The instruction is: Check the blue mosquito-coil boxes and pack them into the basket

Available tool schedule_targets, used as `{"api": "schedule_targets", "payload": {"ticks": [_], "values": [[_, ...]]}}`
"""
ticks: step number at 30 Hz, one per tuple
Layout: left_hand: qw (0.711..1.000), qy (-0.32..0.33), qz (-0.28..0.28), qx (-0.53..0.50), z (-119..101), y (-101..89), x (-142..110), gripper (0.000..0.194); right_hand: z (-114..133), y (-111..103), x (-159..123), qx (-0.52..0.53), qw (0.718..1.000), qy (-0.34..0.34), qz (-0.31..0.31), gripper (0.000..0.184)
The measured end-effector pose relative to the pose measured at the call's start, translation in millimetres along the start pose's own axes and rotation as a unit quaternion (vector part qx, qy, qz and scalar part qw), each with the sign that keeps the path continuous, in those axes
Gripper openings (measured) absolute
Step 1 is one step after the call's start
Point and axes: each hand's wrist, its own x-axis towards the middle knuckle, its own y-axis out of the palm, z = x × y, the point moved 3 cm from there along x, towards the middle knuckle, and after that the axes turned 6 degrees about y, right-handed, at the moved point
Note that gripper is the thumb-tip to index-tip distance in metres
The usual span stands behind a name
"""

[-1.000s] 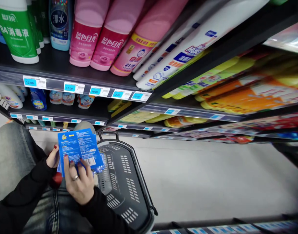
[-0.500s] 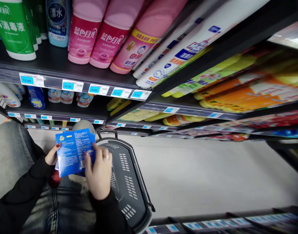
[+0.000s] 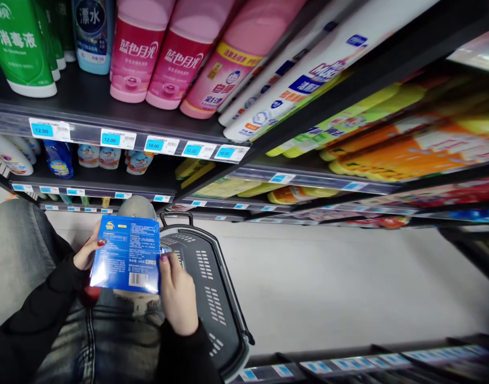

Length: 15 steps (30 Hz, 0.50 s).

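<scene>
A flat blue box (image 3: 126, 255) with white print and a barcode faces me above my lap. My left hand (image 3: 88, 250) grips its left side, thumb on the front and the other fingers mostly behind. At the right edge my right hand (image 3: 179, 296) is closed, thumb and index finger against the box. A small blue and pale piece shows just past that edge, above the right fingertips; whether it belongs to a second pack behind, I cannot tell.
A dark shopping basket (image 3: 214, 277) stands on the floor at my right. Ahead, a shelf edge with price tags (image 3: 118, 140) carries pink bottles (image 3: 134, 56), green bottles (image 3: 26, 58) and white bottles (image 3: 280, 96). Another shelf edge (image 3: 320, 368) runs along the lower right.
My right hand has moved from the front of the blue box to its right edge, uncovering the barcode. The box has shifted slightly right and its front shows whole.
</scene>
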Motion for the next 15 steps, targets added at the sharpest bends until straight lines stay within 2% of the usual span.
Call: {"api": "schedule_targets", "payload": {"ticks": [3,5,7,11,13,15], "values": [[0.998,0.02,-0.01,0.055,-4.8,-1.2,0.2,0.074,-26.0,15.6,29.9,0.168,0.981,0.061,0.078,0.039],[0.998,0.012,-0.015,0.061,-4.9,-2.2,-0.2,0.069,-34.4,25.8,44.6,0.19,0.974,0.07,0.102,0.036],[0.998,0.003,-0.017,0.057,-4.0,-2.6,-1.0,0.063,-33.0,32.2,51.4,0.174,0.978,0.043,0.106,0.033],[0.998,-0.025,-0.039,0.031,-2.4,-2.2,-2.2,0.033,-18.1,36.2,46.7,0.154,0.984,-0.004,0.087,0.034],[0.996,-0.057,-0.071,0.012,-1.9,-2.6,-2.2,0.02,-13.5,33.8,41.6,0.134,0.99,-0.005,0.042,0.034],[0.987,-0.114,-0.111,0.001,-1.0,-3.6,-2.5,0.019,-13.2,27.6,38.0,0.103,0.995,0.002,-0.008,0.034]]}}
